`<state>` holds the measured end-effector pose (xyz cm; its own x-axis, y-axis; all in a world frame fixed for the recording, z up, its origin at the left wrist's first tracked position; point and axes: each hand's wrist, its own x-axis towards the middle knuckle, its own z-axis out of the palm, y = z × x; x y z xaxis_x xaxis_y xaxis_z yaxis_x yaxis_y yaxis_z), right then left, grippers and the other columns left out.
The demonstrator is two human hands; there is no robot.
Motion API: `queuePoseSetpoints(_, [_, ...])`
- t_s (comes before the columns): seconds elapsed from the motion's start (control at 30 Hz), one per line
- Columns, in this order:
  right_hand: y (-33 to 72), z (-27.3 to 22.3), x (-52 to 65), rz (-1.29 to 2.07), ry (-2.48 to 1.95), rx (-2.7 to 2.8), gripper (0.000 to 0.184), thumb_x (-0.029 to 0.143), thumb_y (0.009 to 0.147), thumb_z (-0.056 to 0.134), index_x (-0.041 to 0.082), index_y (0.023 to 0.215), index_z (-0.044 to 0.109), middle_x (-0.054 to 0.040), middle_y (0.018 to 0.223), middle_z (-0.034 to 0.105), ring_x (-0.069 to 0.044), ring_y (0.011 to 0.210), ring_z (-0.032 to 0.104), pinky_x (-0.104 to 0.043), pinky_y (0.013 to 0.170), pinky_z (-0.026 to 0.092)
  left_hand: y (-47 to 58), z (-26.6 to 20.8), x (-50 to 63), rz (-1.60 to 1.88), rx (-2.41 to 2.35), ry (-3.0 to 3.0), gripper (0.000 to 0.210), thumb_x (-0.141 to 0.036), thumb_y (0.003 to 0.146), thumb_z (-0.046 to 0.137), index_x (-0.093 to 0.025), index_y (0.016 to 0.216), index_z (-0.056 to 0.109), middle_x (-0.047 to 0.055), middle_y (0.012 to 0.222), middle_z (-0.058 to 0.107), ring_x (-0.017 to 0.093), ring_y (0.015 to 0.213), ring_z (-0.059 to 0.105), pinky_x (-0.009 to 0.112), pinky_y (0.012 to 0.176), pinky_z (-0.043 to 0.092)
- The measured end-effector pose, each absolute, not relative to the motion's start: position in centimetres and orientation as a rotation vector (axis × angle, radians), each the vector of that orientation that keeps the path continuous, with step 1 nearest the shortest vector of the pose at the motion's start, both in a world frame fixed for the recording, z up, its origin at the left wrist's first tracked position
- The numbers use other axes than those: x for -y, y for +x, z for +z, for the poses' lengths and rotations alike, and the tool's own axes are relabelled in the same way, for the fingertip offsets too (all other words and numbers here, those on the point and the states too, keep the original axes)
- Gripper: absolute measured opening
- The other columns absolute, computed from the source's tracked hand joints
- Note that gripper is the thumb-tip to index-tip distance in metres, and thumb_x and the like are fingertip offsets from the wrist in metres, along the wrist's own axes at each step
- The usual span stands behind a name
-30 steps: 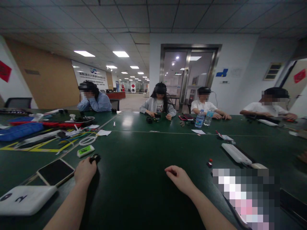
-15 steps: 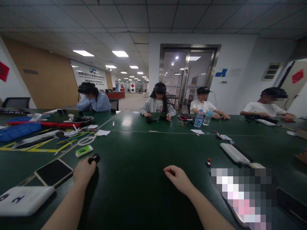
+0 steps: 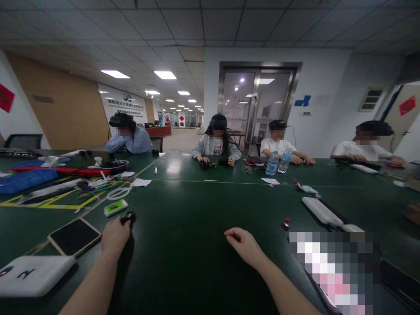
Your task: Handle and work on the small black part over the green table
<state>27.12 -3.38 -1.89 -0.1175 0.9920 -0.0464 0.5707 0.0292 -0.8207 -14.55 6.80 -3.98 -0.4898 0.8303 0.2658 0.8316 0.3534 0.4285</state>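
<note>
The left hand (image 3: 115,236), lower left of the frame, lies on the green surface (image 3: 183,218) with its fingers closed round a small black part (image 3: 127,217); only the part's tip shows past the knuckles. The right hand (image 3: 244,246), lower centre, rests loosely curled on the bare surface and holds nothing.

A phone (image 3: 75,236) lies face up just left of the left hand, a white box (image 3: 33,274) sits nearer the bottom left corner, and a green-and-white tag (image 3: 116,207) lies just above the black part. A tiny red-and-black piece (image 3: 286,224) sits right of the right hand, well apart from it.

As I judge it, working the part well means keeping the left wrist planted on the surface for steadiness, gripping lightly so the part does not slip or twist, and bringing the free right hand across to support it. The phone is near enough to knock.
</note>
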Motion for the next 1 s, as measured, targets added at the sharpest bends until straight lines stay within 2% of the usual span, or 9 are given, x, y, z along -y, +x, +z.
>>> queuePoseSetpoints(0.1, [27.2,-2.1,3.3,0.95,-1.584,1.749,0.023,0.026,0.085,0.051,0.023,0.104,0.063,-0.0022,0.102,0.063,-0.019,0.093,0.06,-0.032,0.08,0.048,-14.5,-3.9,-6.7,-0.689,2.591,-1.581,0.047,-0.031,0.08,0.041,-0.003,0.112,0.059,0.023,0.106,0.061,0.033,0.103,0.056,0.039,0.084,0.047])
queuePoseSetpoints(0.37, [27.1,-2.4,3.3,0.928,-1.555,1.739,0.022,0.026,0.083,0.052,0.023,0.102,0.064,-0.0013,0.099,0.064,-0.019,0.091,0.06,-0.033,0.08,0.047,-14.3,-3.3,-6.5,-0.669,2.618,-1.595,0.051,-0.034,0.077,0.043,-0.005,0.115,0.058,0.021,0.105,0.062,0.033,0.098,0.058,0.039,0.079,0.048])
queuePoseSetpoints(0.47, [27.2,-2.3,3.4,0.933,-1.546,1.718,0.022,0.026,0.082,0.053,0.024,0.1,0.065,-0.0012,0.099,0.064,-0.019,0.091,0.06,-0.033,0.079,0.047,-12.9,-2.9,-6.3,-0.618,2.61,-1.713,0.051,-0.036,0.078,0.041,-0.008,0.118,0.056,0.02,0.113,0.058,0.032,0.101,0.057,0.038,0.081,0.046])
queuePoseSetpoints(0.63, [26.9,-2.0,3.7,0.938,-1.524,1.7,0.021,0.026,0.083,0.053,0.024,0.1,0.065,-0.0014,0.099,0.063,-0.019,0.09,0.06,-0.034,0.078,0.048,-6.4,-2.4,-4.7,-0.704,2.272,-2.366,0.044,-0.031,0.078,0.045,-0.013,0.116,0.056,0.013,0.12,0.056,0.025,0.105,0.056,0.033,0.092,0.041])
queuePoseSetpoints(0.77, [25.7,-1.0,4.5,0.858,-1.487,1.801,0.023,0.026,0.083,0.053,0.024,0.104,0.063,-0.0018,0.096,0.061,-0.017,0.085,0.059,-0.031,0.075,0.048,-0.8,-2.2,-1.9,-0.829,1.828,-3.098,0.054,-0.03,0.074,0.055,-0.019,0.126,0.047,0.006,0.119,0.058,0.02,0.11,0.054,0.031,0.097,0.038])
queuePoseSetpoints(0.87, [24.6,-0.3,5.1,0.802,-1.401,1.944,0.031,0.028,0.076,0.063,0.026,0.107,0.061,-0.0012,0.099,0.057,-0.017,0.087,0.056,-0.03,0.076,0.047,1.6,-2.1,-0.1,-0.87,1.65,-3.323,0.056,-0.025,0.071,0.058,-0.024,0.125,0.044,0.005,0.117,0.06,0.02,0.109,0.054,0.033,0.098,0.037])
queuePoseSetpoints(1.0, [23.2,-0.1,5.3,0.738,-1.377,2.114,0.035,0.027,0.071,0.069,0.027,0.106,0.061,-0.0014,0.105,0.055,-0.019,0.096,0.053,-0.032,0.083,0.043,2.4,-2.2,0.5,-0.929,1.573,-3.429,0.055,-0.021,0.07,0.06,-0.023,0.122,0.043,0.005,0.116,0.059,0.019,0.109,0.054,0.034,0.099,0.038])
